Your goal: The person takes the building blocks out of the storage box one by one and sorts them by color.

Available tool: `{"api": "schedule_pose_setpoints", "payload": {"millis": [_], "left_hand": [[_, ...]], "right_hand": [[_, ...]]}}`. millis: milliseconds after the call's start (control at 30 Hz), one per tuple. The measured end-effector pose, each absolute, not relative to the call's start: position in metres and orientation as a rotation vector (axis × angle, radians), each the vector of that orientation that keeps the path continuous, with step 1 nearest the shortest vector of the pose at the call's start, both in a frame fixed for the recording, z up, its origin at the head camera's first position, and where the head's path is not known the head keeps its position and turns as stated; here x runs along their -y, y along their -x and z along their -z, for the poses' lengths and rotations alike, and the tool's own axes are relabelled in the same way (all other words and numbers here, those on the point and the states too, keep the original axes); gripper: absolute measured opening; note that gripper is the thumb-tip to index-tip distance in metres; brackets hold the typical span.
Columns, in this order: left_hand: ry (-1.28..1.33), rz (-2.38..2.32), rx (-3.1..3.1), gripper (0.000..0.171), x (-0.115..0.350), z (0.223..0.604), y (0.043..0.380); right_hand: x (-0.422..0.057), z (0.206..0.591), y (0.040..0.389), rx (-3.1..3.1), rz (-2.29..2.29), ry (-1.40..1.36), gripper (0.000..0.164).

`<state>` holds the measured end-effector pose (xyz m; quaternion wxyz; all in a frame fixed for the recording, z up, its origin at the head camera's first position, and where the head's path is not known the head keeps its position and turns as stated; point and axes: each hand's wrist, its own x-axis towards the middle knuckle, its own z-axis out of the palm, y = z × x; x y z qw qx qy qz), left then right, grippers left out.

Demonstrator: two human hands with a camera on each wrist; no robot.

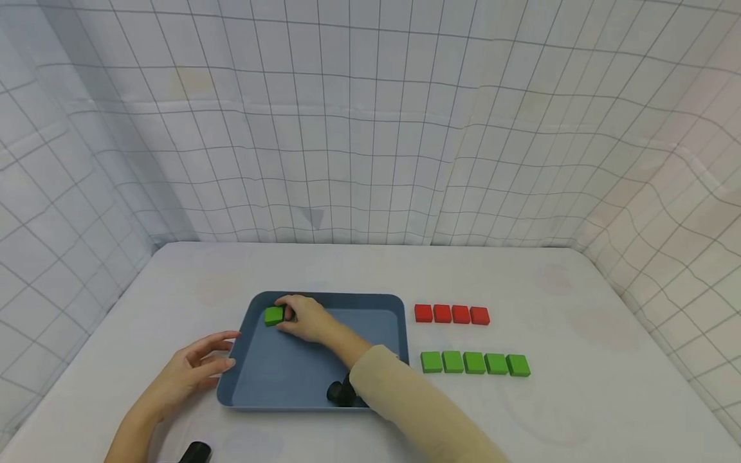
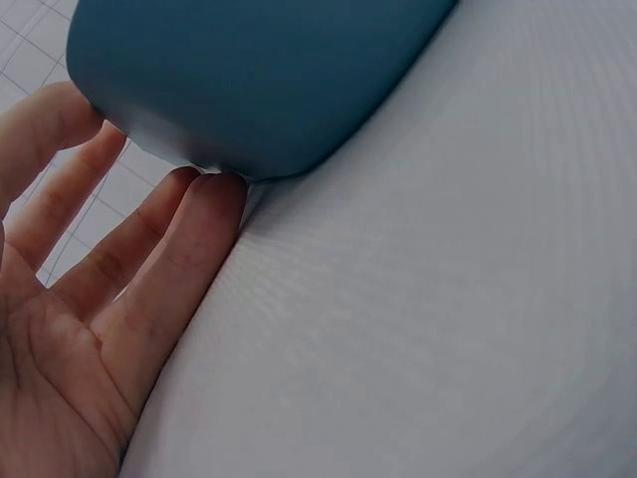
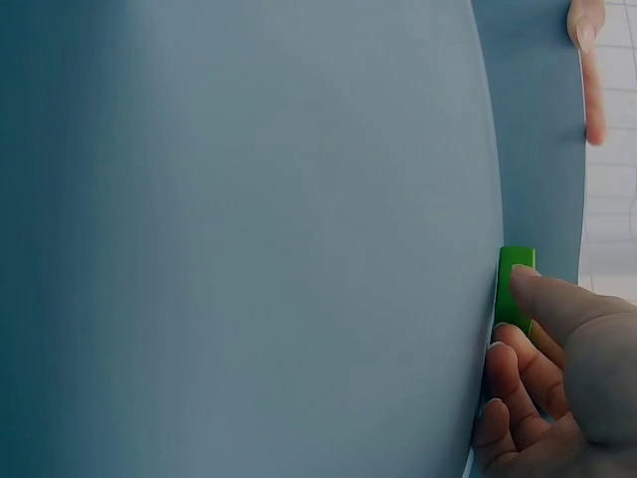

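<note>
A blue-grey tray [image 1: 312, 379] lies on the white table. Inside its far left corner, my right hand [image 1: 309, 319] pinches a small green block [image 1: 274, 316] between thumb and fingers. Seen from the right wrist, the thumb presses on the green block [image 3: 506, 307], low against the tray floor [image 3: 328, 239]. At the tray's left side is my left hand [image 1: 188, 373], its fingers loosely bent and spread. The left wrist view has these fingertips [image 2: 221, 194] against the outer wall of the tray [image 2: 249, 90].
Right of the tray, several red blocks [image 1: 442, 314] form a row towards the back, with a row of several green blocks [image 1: 474, 363] in front. A black device [image 1: 341, 393] shows at the right wrist, another black object [image 1: 197, 452] near the left forearm. Gridded white curtains [image 1: 370, 128] surround the table.
</note>
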<state>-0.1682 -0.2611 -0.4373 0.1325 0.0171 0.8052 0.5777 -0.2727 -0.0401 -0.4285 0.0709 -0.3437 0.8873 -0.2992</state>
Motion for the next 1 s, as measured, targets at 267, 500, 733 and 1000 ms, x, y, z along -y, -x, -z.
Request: {"api": "schedule_pose_setpoints", "payload": {"millis": [267,500,733,1000], "left_hand": [[-0.045,-1.670,-2.339,0.055,0.2606,0.4356,0.1681],[-0.042,-1.671,-2.333,0.055,0.2597,0.4351,0.1682],[-0.051,-1.694,-2.319,0.053,0.2596,0.4364,0.1687],[-0.082,-1.706,-2.312,0.052,0.2602,0.4363,0.1682]], "right_hand": [[0.0397,0.4309,0.2712,-2.661,0.966,1.020,0.036],[0.0379,0.4316,0.2714,-2.607,0.973,1.050,0.034],[0.0365,0.4328,0.2732,-2.545,0.967,1.050,0.035],[0.0351,0.4328,0.2749,-2.460,1.044,1.021,0.034]]}}
